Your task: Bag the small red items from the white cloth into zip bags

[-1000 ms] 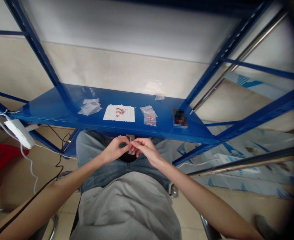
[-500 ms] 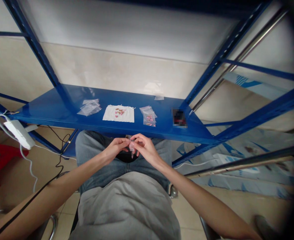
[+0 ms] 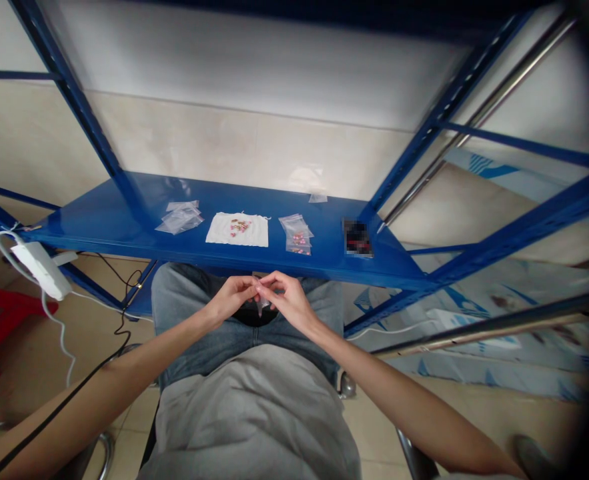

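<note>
My left hand [image 3: 237, 294] and my right hand [image 3: 287, 293] meet above my lap, just in front of the shelf edge. Both pinch the top of a small clear plastic bag [image 3: 262, 307], thumbs and fingertips close together. The bag hangs down between them; what is inside it is too small to make out. On the blue shelf ahead lies a white cloth pouch [image 3: 217, 231] with several small pink and gold pieces [image 3: 241, 227] on it. To its right are zip bags [image 3: 295, 235] holding similar pink pieces. Flat clear bags [image 3: 181, 218] lie in a pile to the left.
The blue shelf [image 3: 139, 230] has upright posts on both sides. A pixelated dark object [image 3: 357, 238] lies at its right end, and a small clear bag [image 3: 318, 198] near the back. A white power strip [image 3: 41, 269] hangs at the left, with cables beside it.
My fingertips have drawn closer together along the bag's top, and my right hand has shifted slightly left. Things on the shelf lie as before.
</note>
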Demonstrator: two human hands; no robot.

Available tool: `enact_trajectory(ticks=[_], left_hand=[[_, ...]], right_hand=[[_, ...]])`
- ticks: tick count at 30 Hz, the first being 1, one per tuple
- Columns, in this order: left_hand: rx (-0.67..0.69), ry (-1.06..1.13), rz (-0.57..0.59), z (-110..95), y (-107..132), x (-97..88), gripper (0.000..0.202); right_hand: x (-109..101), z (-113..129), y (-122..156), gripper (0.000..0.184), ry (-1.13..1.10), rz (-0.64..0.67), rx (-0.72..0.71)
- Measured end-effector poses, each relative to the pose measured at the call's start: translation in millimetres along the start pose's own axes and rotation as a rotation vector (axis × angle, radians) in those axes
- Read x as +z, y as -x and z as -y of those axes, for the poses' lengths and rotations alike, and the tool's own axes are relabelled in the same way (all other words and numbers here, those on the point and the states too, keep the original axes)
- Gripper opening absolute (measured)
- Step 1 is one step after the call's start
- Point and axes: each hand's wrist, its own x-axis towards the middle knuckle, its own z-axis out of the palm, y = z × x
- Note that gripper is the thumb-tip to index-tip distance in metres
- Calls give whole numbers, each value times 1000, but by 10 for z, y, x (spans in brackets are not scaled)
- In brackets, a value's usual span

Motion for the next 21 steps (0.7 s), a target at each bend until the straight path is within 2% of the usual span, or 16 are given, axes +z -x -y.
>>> enact_trajectory(ticks=[6, 11, 21], left_hand=[[47, -143, 44, -13, -1, -3, 43], [152, -322, 69, -1, -17, -22, 40], [140, -405, 42, -48, 29, 13, 40]], right_hand=[[-56, -38, -34, 25, 111, 6, -63], [-90, -84, -45, 26, 161, -9, -97], [-81, -81, -26, 21, 200, -7, -129]])
